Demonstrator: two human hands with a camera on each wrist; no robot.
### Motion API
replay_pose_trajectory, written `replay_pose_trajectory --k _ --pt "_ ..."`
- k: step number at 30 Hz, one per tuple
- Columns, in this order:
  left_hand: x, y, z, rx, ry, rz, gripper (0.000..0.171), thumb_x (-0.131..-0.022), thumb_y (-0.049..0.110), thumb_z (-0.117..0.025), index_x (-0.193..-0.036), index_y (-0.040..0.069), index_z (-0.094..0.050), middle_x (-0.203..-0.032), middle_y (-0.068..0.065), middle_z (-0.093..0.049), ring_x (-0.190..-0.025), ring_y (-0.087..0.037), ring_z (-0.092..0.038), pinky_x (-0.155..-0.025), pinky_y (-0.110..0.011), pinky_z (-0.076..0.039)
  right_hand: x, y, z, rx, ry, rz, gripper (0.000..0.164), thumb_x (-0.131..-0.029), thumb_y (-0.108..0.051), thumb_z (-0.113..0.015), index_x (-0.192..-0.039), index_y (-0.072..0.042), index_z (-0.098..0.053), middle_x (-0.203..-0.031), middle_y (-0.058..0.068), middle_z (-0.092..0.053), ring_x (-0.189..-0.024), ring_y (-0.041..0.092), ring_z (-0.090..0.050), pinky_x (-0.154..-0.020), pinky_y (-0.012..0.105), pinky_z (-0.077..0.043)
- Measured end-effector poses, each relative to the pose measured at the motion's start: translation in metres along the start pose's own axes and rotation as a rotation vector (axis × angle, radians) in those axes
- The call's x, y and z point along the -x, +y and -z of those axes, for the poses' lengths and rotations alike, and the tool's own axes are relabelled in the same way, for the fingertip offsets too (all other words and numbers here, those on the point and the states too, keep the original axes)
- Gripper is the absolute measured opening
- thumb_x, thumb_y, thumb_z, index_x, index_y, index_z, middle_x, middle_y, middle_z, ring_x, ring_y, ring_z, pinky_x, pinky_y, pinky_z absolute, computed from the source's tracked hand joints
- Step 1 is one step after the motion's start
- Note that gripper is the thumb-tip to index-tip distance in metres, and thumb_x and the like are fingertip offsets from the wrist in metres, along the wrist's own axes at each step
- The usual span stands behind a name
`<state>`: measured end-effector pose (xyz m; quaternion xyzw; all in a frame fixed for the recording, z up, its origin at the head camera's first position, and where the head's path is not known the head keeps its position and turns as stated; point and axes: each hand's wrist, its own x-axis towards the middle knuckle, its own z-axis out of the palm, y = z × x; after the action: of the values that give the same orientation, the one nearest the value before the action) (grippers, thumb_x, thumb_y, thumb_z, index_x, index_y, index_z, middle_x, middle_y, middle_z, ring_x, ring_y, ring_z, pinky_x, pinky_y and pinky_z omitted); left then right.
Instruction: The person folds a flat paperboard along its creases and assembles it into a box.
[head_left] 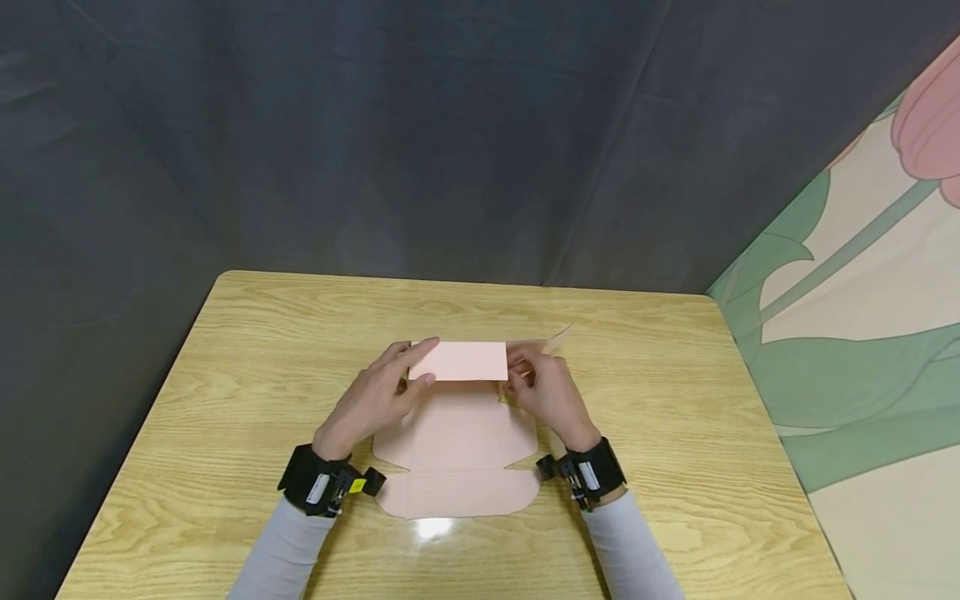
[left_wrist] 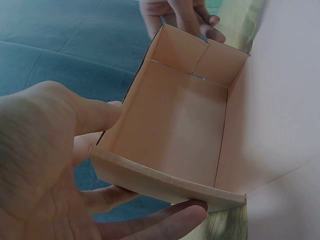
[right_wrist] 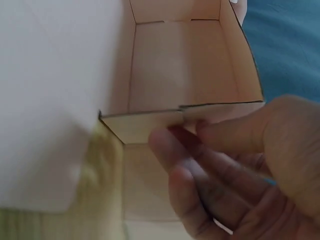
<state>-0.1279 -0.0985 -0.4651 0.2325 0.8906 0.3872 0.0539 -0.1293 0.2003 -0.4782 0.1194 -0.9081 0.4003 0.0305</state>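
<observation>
Spanning much of the head view's lower half, the desk point(head_left: 660, 417) carries a pale pink carton point(head_left: 457, 361), held mid-desk between both hands. Long axis runs left to right; cavity faces the person. The broad lid panel point(head_left: 465, 433) spreads over the desk toward the person. Left hand point(head_left: 372, 406) grips the left end, thumb at the rim, other fingers around the outside. Right hand point(head_left: 551, 393) has bent fingers pinching the right end wall point(right_wrist: 142, 124) near its seam point(right_wrist: 182, 116).

Key relation, judged: the unfolded end flap point(right_wrist: 150, 182) extends outward from the right end, just beside the right fingers, making that hand the nearer; the next fold probably depends on this.

Hard to read: right fingers cover part of seam and flap; their pads blur, so pinch firmness cannot be told. Both wrist views cut off the lid panel.
</observation>
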Motion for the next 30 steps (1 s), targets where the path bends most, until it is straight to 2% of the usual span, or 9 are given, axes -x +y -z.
replay_pose_trajectory --k 6,11,14,22,26,30 --pt "0.000 0.001 -0.001 -0.008 0.009 -0.006 0.059 -0.111 0.038 -0.060 -0.166 0.026 -0.042 -0.153 -0.018 -0.051 -0.098 -0.022 -0.067 -0.079 -0.036 -0.056 0.003 -0.005 0.004 -0.003 -0.006 0.022 0.034 -0.101 0.001 -0.067 -0.134 -0.004 -0.060 -0.094 0.014 -0.081 -0.067 0.022 -0.077 -0.052 0.023 -0.056" --pt "0.000 0.001 0.000 -0.010 0.010 -0.004 0.059 -0.111 0.037 -0.060 -0.166 0.026 -0.041 -0.154 -0.018 -0.051 -0.101 -0.023 -0.068 -0.081 -0.038 -0.057 0.003 -0.005 0.006 -0.041 -0.002 0.018 0.048 -0.103 0.001 -0.066 -0.147 -0.005 -0.045 -0.094 0.018 -0.081 -0.068 0.026 -0.079 -0.055 0.024 -0.060" --pt "0.000 0.001 -0.001 -0.003 0.014 -0.009 0.059 -0.111 0.036 -0.060 -0.166 0.025 -0.041 -0.154 -0.019 -0.051 -0.101 -0.023 -0.069 -0.080 -0.038 -0.058 0.003 -0.005 0.006 -0.045 0.007 -0.001 0.054 -0.103 0.000 -0.066 -0.151 -0.004 -0.042 -0.095 0.018 -0.081 -0.070 0.028 -0.079 -0.057 0.026 -0.061" --pt "0.000 0.000 -0.001 -0.003 0.015 -0.013 0.059 -0.111 0.036 -0.061 -0.166 0.025 -0.042 -0.152 -0.018 -0.052 -0.095 -0.021 -0.065 -0.076 -0.033 -0.054 0.003 -0.009 0.006 -0.006 0.015 -0.050 0.046 -0.104 -0.002 -0.066 -0.146 -0.001 -0.048 -0.097 0.019 -0.080 -0.065 0.023 -0.077 -0.055 0.026 -0.060" --pt "0.000 0.001 0.001 -0.003 0.007 0.001 0.060 -0.111 0.038 -0.060 -0.166 0.026 -0.041 -0.154 -0.017 -0.051 -0.099 -0.023 -0.067 -0.080 -0.037 -0.057 0.003 -0.012 0.007 0.011 0.026 -0.062 0.041 -0.104 -0.003 -0.066 -0.142 0.001 -0.051 -0.098 0.017 -0.081 -0.063 0.019 -0.075 -0.053 0.026 -0.059" --pt "0.000 0.003 0.002 -0.002 -0.001 0.015 0.060 -0.111 0.039 -0.059 -0.166 0.027 -0.040 -0.155 -0.016 -0.050 -0.106 -0.026 -0.069 -0.087 -0.042 -0.059 0.004 -0.016 0.008 -0.015 0.021 -0.115 0.038 -0.105 -0.004 -0.066 -0.139 0.000 -0.051 -0.100 0.019 -0.081 -0.063 0.024 -0.076 -0.051 0.026 -0.057"
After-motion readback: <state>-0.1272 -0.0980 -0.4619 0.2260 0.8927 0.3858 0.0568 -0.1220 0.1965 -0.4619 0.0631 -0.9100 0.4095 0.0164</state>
